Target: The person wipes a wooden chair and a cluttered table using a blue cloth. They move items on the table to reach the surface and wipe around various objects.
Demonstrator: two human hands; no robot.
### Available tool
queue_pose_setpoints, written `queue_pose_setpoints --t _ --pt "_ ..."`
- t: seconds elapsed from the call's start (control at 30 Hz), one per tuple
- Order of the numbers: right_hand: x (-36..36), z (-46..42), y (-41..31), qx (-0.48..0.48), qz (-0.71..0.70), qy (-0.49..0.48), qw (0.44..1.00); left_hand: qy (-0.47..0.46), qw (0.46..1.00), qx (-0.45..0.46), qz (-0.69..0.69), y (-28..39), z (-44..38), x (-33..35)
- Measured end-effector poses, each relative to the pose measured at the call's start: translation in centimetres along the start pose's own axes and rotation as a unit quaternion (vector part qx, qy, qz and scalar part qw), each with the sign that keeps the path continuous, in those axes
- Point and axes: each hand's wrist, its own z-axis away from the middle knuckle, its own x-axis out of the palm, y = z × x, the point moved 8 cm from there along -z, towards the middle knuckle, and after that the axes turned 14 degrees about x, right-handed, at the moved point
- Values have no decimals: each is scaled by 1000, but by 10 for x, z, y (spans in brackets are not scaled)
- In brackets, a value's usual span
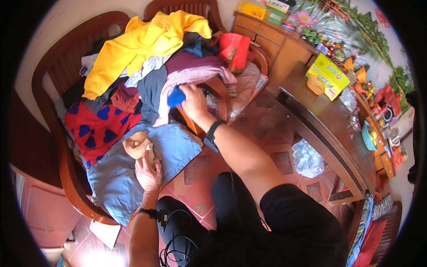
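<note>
My left hand [148, 173] rests with its fingers on a bundled tan fleecy cloth [136, 145], which lies on a light blue quilted cushion [176, 142] on the wooden seat; whether it grips the cloth I cannot tell. My right hand [194, 101] holds a small blue cloth [176, 97] by the wooden armrest, against a pink checked garment [186, 76]. Left of the cushion's far edge lies a red cloth with blue hearts [103, 128]. Behind, a bright yellow garment [143, 40] tops a heap of dark, grey and maroon clothes.
A red bag [234, 48] stands at the heap's right end. A curved wooden armrest [222, 95] rises beside my right hand. To the right is a dark wooden table [333, 116] with a green-yellow box [327, 76]; a clear plastic bag [307, 159] lies beneath. Cables hang by my left wrist.
</note>
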Motion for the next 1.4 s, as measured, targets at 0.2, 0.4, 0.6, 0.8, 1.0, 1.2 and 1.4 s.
queue_pose_setpoints --t 0.2,0.4,0.6,0.8,1.0,1.2,1.4 --pt "-13 104 2 -51 6 3 999 -1 1000 6 8 -1 0 -2" --pt "-1 130 15 -47 19 6 999 -8 1000 16 4 5 -3 -5" --pt "1 95 -13 -91 34 -4 995 -13 1000 5 -8 2 -6 -8" --pt "39 11 -38 -174 46 -117 977 -8 1000 -7 -4 5 -4 -8" --pt "106 -119 -13 -48 -24 -278 959 10 1000 -11 0 10 -6 -7" --pt "139 -142 13 -24 -102 -360 927 10 1000 -15 -21 8 1 -10" --pt "92 -103 -5 -156 -69 -229 958 21 999 -20 -40 7 -1 -6"
